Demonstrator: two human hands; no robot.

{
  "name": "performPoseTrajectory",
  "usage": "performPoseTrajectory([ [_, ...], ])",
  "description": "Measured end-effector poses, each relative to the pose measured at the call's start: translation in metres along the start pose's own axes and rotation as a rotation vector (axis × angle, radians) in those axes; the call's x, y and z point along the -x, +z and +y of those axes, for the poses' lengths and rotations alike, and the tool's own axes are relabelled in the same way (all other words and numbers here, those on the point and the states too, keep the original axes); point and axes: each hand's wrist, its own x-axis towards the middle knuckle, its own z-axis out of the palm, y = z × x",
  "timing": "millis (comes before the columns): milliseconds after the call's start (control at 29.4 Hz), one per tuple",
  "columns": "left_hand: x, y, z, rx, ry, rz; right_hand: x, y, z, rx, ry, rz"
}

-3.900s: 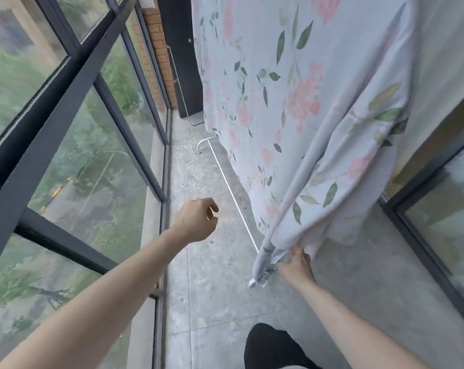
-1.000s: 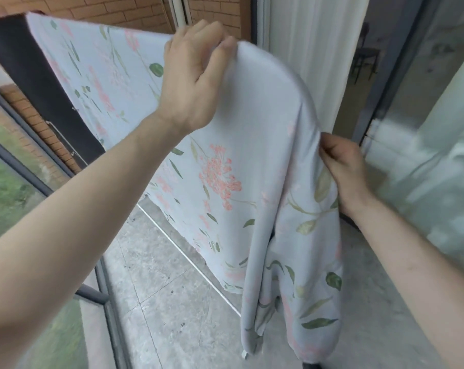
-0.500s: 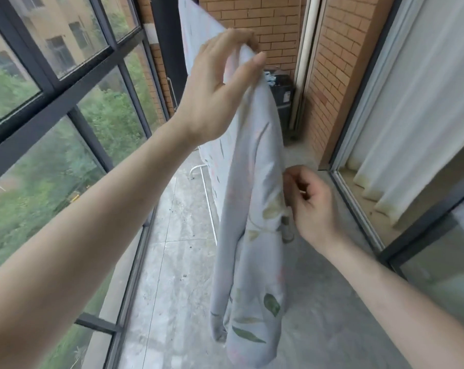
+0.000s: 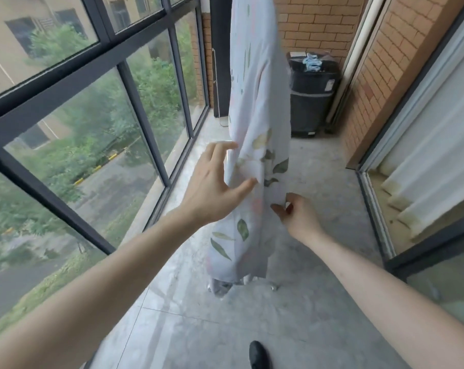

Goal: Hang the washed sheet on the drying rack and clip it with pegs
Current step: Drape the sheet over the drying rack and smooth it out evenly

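Note:
The washed sheet [image 4: 257,107], pale with pink flowers and green leaves, hangs folded over the drying rack and is seen end-on, reaching almost to the floor. Only the rack's feet [image 4: 274,287] show below the hem; the rest is hidden by fabric. My left hand [image 4: 212,187] has spread, straight fingers, and its thumb touches the sheet's left face at mid-height. My right hand [image 4: 296,217] pinches the sheet's right edge between thumb and forefinger. No peg is in either hand.
A black washing machine [image 4: 313,102] stands behind the rack with small pale blue items [image 4: 312,61] on its lid. Tall windows [image 4: 92,115] run along the left, a brick wall [image 4: 380,75] and a curtained sliding door [image 4: 425,155] along the right. My shoe [image 4: 257,354] is on the concrete floor.
My left hand has let go of the sheet's top and dropped to mid-height with fingers spread. My right hand has slid lower along the sheet's edge.

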Motion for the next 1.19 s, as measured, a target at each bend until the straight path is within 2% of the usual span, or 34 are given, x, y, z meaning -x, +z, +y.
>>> performPoseTrajectory([
  [204,0.042,0.036,-0.018,-0.186,-0.113,0.003,0.000,0.032,0.066,0.119,0.066,-0.115],
  [442,0.069,0.082,-0.028,-0.254,-0.273,0.155,-0.016,0.040,0.109,0.175,-0.134,-0.193],
  [613,0.083,0.110,-0.017,-0.319,-0.407,0.186,-0.019,0.042,0.130,0.185,-0.189,-0.290],
  [885,0.102,0.147,-0.015,-0.422,-0.505,0.140,-0.010,0.054,0.190,0.360,-0.180,-0.470],
  [1191,0.104,0.163,-0.028,-0.419,-0.534,0.064,-0.028,0.074,0.194,0.366,-0.042,-0.468],
])
